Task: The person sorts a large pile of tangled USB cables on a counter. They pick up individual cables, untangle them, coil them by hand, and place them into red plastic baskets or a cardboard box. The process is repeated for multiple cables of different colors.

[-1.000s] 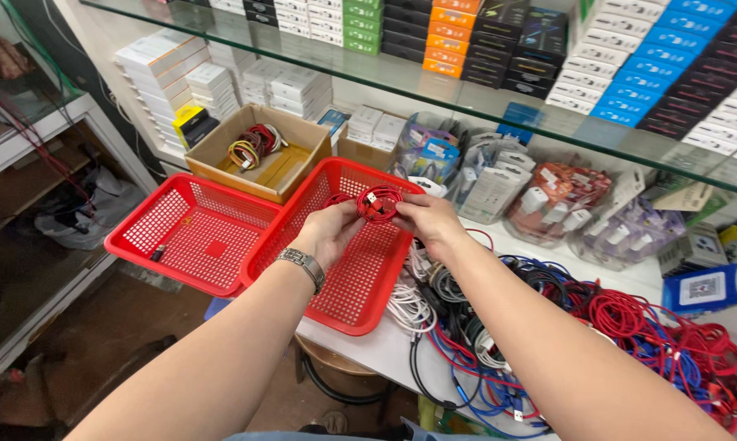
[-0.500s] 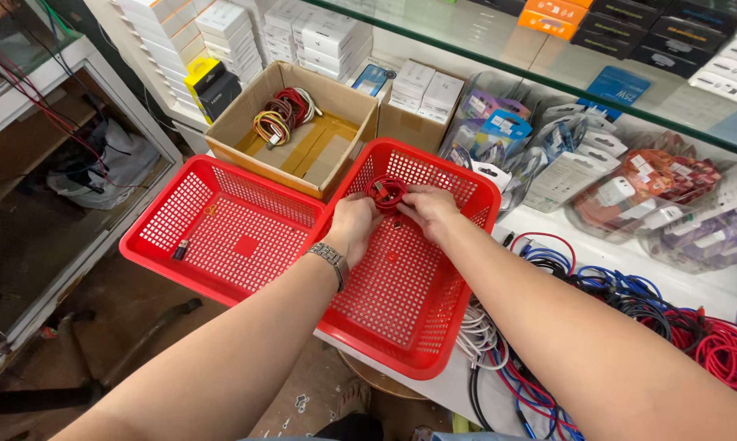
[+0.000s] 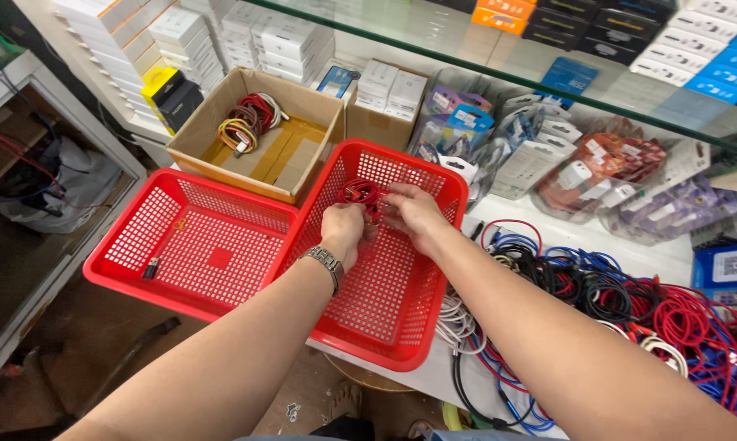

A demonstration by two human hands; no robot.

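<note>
Hands dropped lower into the red basket (image 3: 401, 327) since earlier. Left hand (image 3: 344, 231) and right hand (image 3: 413, 214) both pinch the red cable coil (image 3: 359, 193): light, floppy, springy. Best gripped across the bundled loops.

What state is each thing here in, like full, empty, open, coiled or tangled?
Left hand: closed on the red cable coil.
Right hand: gripping the same coil.
Red cable coil: wound up, held over the right basket.
Right red basket: nothing lying in it.
Left red basket: nearly empty, one small dark item.
Cardboard box: open, a few coiled cables inside.
Cable pile: loose, tangled.
</note>
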